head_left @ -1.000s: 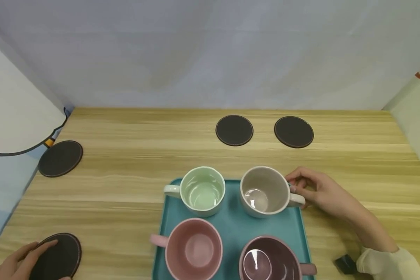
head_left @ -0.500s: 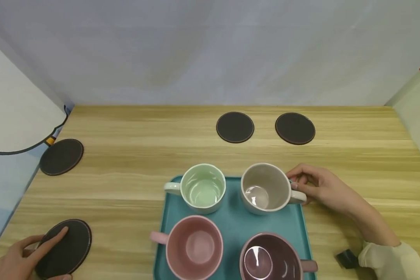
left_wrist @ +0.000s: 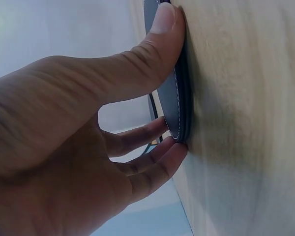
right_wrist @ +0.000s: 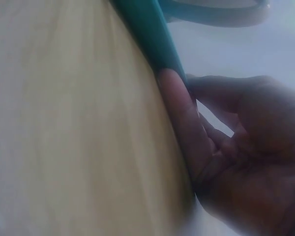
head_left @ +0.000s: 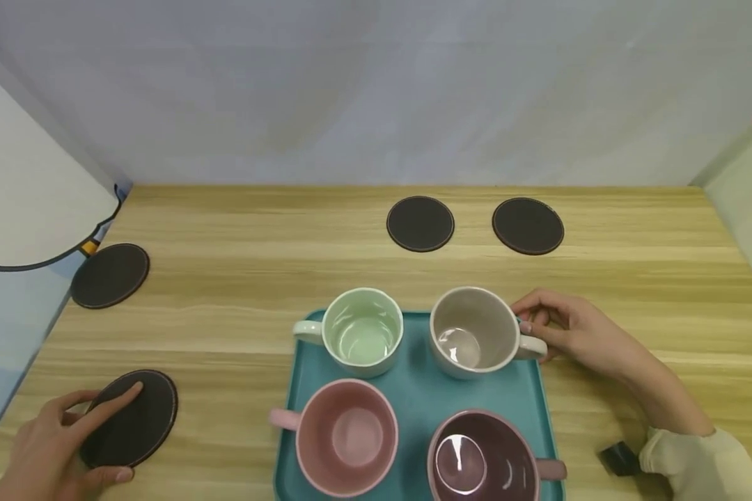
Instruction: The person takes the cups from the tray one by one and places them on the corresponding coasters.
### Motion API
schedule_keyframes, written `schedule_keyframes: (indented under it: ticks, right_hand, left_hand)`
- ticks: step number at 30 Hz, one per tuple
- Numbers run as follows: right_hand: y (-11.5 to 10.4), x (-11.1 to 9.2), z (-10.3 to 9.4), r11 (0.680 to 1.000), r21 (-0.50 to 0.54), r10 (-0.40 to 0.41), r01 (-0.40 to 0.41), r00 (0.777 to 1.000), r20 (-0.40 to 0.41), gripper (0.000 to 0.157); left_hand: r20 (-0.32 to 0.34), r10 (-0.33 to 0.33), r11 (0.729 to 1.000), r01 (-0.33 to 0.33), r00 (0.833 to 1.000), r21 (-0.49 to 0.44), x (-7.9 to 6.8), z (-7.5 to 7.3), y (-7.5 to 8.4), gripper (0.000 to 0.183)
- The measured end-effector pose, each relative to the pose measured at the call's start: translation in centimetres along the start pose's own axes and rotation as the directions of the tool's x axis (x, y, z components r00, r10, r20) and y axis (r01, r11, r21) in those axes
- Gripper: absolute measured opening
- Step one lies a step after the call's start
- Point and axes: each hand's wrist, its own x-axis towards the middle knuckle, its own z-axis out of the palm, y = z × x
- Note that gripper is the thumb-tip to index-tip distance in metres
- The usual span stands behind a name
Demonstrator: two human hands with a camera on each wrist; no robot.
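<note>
At lower left in the head view, my left hand holds a round black coaster by its edges, thumb on the near side and fingers across the far side. The left wrist view shows the edge of this coaster looking thick and layered, close to the wood. My right hand pinches the right rim of a teal tray, with a finger low against the rim in the right wrist view. Beside those fingers stands a beige mug. A mint green mug, a pink mug and a mauve mug share the tray.
Two more black coasters, a middle coaster and a right coaster, lie near the table's back edge. A left coaster sits at the left edge. A small black object lies by my right sleeve. A pale cloth hangs behind.
My left hand has slid up and right with the coaster. My right hand stays at the tray rim, and the mugs have not moved on the tray.
</note>
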Motion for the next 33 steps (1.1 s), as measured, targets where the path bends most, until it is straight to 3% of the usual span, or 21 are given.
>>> schedule_keyframes:
  ticks: [3,6,12,15,24,33]
  right_hand:
    - [0.0,0.0,-0.2,1.000,-0.005,0.015,-0.015,1.000,-0.004,0.023]
    - [-0.1,-0.1,-0.4,1.000,-0.011,0.018,-0.018,1.000,0.001,0.023]
    - [-0.2,0.0,-0.4,1.000,0.000,0.027,-0.027,1.000,-0.004,0.022]
    - [0.0,0.1,-0.3,1.000,0.006,0.019,-0.019,1.000,-0.005,0.022]
    - [-0.4,0.1,0.1,0.998,-0.001,0.058,-0.058,0.998,-0.014,0.023]
    - [-1.3,0.1,0.2,0.995,-0.022,0.099,-0.100,0.995,-0.020,0.023]
  left_hand:
    - [0.045,-0.015,1.000,0.015,0.999,-0.004,0.5,-0.2,0.4,0.125]
    - [0.085,-0.027,0.999,0.030,0.996,-0.028,1.2,-0.3,0.9,0.109]
    - [0.053,0.018,0.995,-0.013,0.998,-0.094,2.5,-0.8,1.7,0.076]
    - [0.070,0.022,0.993,-0.014,0.997,-0.115,2.9,-0.9,1.8,0.072]
    - [-0.020,0.106,0.988,-0.108,0.994,-0.111,5.0,-0.8,2.8,0.074]
    - [0.065,0.113,0.989,-0.106,0.991,-0.104,8.0,-1.5,4.8,0.070]
